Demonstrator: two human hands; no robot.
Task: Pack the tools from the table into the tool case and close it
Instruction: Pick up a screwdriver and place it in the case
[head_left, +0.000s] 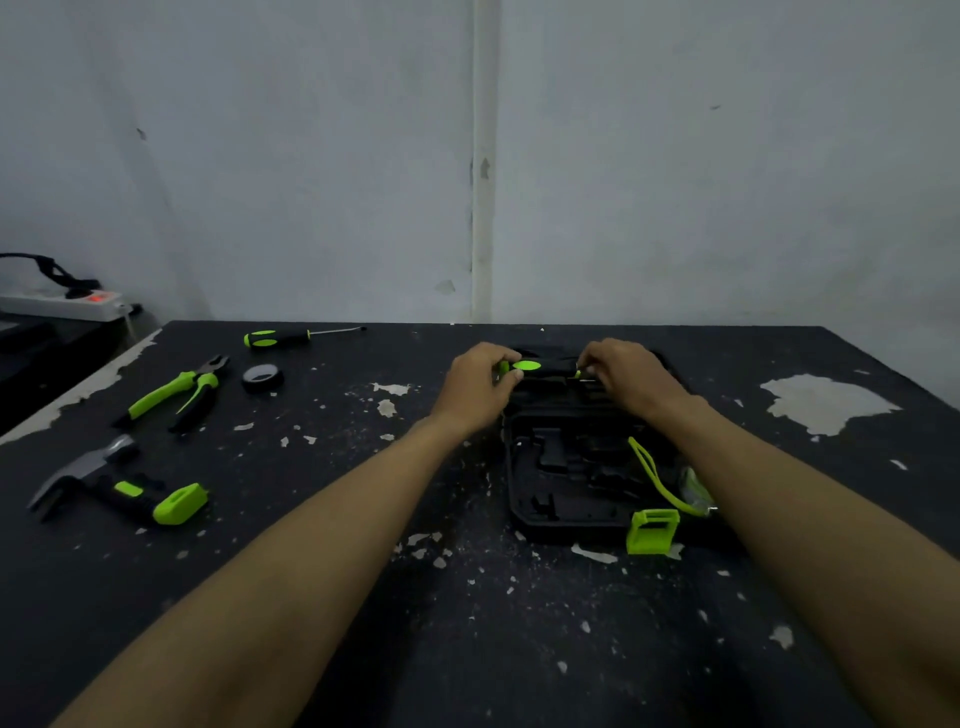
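**Screwdriver held crosswise over the far half of the tool case**

Screwdriver (537, 367) number one, with its green-and-black handle, sits between both hands just above the middle of the frame, its long axis running left to right across the picture. The left hand (480, 384) grasps the butt of the handle; the right hand (626, 376) pinches the other end, where the handle narrows to the shaft. Most of the shaft is hidden under the right fingers, so its tip cannot be made out.

Directly below and toward the viewer lies the open tool case (566, 483), black, with moulded recesses showing in its near half. The far half, under the hands, is too dark to read. A green latch (652, 530) stands at the case's near edge, and a green-looped item (660, 478) lies in the right side of the case.

My reading is that the screwdriver is being seated in a slot in the far half, and that the slot runs the same way as the tool, so the coming move is likely a straight press down with both hands level.

Still out on the table (571, 649), at the left of the frame: a second screwdriver (291, 336), pliers (179, 392), a roll of tape (262, 376) and a hammer (119, 486). The left hand is nearer all of them.
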